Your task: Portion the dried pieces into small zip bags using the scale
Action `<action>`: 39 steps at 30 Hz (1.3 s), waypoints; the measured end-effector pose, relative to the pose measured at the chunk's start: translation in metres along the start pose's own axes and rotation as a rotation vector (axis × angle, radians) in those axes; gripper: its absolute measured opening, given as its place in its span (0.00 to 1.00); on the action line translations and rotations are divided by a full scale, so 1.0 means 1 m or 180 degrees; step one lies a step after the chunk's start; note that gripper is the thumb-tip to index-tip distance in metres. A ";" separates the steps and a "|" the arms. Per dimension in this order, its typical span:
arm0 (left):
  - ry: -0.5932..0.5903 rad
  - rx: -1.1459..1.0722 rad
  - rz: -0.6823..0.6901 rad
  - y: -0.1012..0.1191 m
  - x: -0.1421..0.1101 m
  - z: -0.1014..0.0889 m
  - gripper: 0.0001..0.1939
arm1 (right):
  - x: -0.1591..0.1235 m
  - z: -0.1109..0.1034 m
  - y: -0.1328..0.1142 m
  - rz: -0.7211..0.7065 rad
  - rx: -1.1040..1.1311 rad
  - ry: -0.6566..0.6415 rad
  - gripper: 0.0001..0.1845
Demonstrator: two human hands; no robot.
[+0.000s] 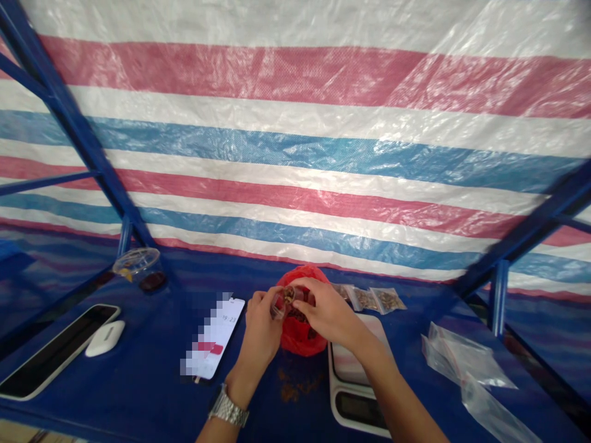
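Over a blue-topped table (152, 344), both hands close on a small clear container (279, 306) held just above an open red plastic bag (302, 338). The left hand (261, 329) holds it from below and the side, the right hand (330, 311) pinches across its top, and each grip is closed on it. Brown dried pieces show inside the container, and darker pieces lie in the bag. Behind the bag lie small clear zip bags (369, 299) of brown material, and a digital scale (355, 394) sits just to its right. Further left, a clear lidded cup (139, 269) holds a dark layer at its bottom. Brown crumbs (293, 384) are scattered on the table in front of the bag, near a phone (212, 338) with a blurred screen
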State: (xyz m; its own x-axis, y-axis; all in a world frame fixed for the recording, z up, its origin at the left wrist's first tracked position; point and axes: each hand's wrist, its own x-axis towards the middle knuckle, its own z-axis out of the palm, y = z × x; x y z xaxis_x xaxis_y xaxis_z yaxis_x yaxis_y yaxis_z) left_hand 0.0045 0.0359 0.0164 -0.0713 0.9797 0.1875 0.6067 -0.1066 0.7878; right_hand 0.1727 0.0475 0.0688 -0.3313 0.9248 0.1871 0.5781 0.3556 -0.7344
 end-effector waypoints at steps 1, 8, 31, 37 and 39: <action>0.0004 0.0103 0.0013 0.001 0.000 0.001 0.18 | -0.001 0.001 -0.003 -0.0034 -0.0128 0.0028 0.16; 0.0086 0.0284 -0.0017 0.007 0.000 0.001 0.15 | -0.006 0.007 -0.020 -0.0072 -0.0795 -0.0100 0.15; -0.0005 -0.0566 -0.0207 0.018 -0.005 -0.001 0.15 | -0.004 -0.002 -0.026 -0.0669 0.0092 0.0040 0.21; 0.0188 -0.0624 0.0001 0.019 -0.006 -0.002 0.20 | -0.003 -0.013 -0.021 -0.0443 0.0071 0.0444 0.17; 0.0233 -0.0629 0.0049 0.018 -0.005 -0.003 0.20 | -0.003 -0.015 -0.015 -0.0314 -0.0179 0.0579 0.15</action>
State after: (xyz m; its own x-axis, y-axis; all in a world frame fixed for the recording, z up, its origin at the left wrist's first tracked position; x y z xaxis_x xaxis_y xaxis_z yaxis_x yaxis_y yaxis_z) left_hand 0.0139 0.0285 0.0315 -0.1251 0.9635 0.2368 0.4416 -0.1596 0.8829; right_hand 0.1759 0.0413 0.0888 -0.2513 0.8924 0.3747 0.5918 0.4480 -0.6702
